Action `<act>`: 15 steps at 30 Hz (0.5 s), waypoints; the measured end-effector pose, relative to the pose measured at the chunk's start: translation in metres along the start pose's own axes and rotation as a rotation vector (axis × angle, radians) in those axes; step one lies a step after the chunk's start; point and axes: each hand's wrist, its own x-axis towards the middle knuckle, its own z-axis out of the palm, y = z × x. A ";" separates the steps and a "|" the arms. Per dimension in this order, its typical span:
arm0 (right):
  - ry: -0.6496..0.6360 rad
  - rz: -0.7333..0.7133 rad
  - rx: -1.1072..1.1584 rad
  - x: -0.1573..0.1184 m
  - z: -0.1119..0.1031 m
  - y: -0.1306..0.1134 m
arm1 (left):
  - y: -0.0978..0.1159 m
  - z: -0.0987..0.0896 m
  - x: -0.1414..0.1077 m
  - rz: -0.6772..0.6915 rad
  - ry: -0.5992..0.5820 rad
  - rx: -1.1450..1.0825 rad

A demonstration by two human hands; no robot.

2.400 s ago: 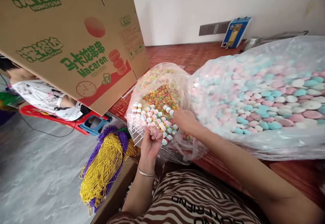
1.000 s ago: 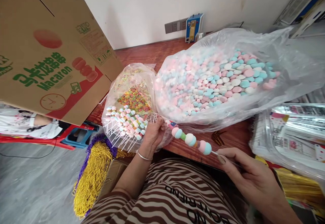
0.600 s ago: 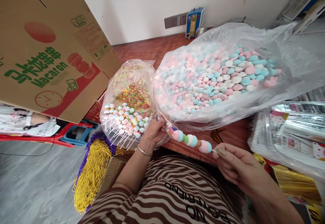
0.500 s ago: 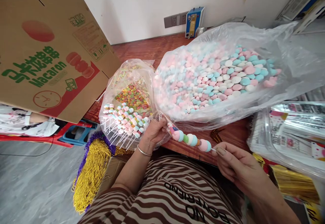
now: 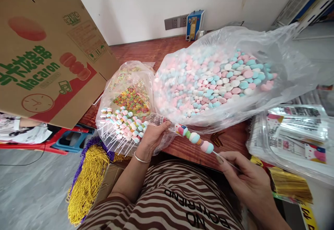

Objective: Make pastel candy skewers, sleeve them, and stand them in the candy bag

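Note:
A marshmallow skewer (image 5: pixel 194 138) in pink, blue and white, with small green and orange pieces between, slants across the front of the table. My right hand (image 5: pixel 242 178) pinches its thin white stick. The far end of the skewer sits inside a clear printed wrapper (image 5: pixel 180 130). My left hand (image 5: pixel 154 134) is closed on that wrapper, thumb and fingers pressed together; its dark printed end sticks out beyond the fingers. Beside my left hand, several finished skewers (image 5: pixel 125 122) lie on a clear bag of small coloured ring candies (image 5: pixel 133 99), sticks towards me.
A large clear bag of loose marshmallows (image 5: pixel 221 80) spreads over the wooden table (image 5: pixel 146 49). Flat printed wrappers (image 5: pixel 297 122) lie in a clear tray at right, gold ties (image 5: pixel 289 183) below it. A Macaron carton (image 5: pixel 52 52) stands left, above gold bead strings (image 5: pixel 88 185).
The view has shifted slightly, moving the scene left. More of the wrapper's dark printed end shows past my left fingers. Both hands keep their hold.

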 end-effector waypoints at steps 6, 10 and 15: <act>-0.126 0.142 0.158 0.002 0.007 -0.001 | -0.004 0.008 -0.001 0.015 0.004 -0.038; -0.143 0.201 0.227 0.001 0.015 -0.002 | -0.002 0.016 -0.003 0.003 0.003 -0.046; 0.047 -0.086 0.038 0.000 0.028 0.003 | -0.006 0.017 -0.003 0.000 -0.002 0.000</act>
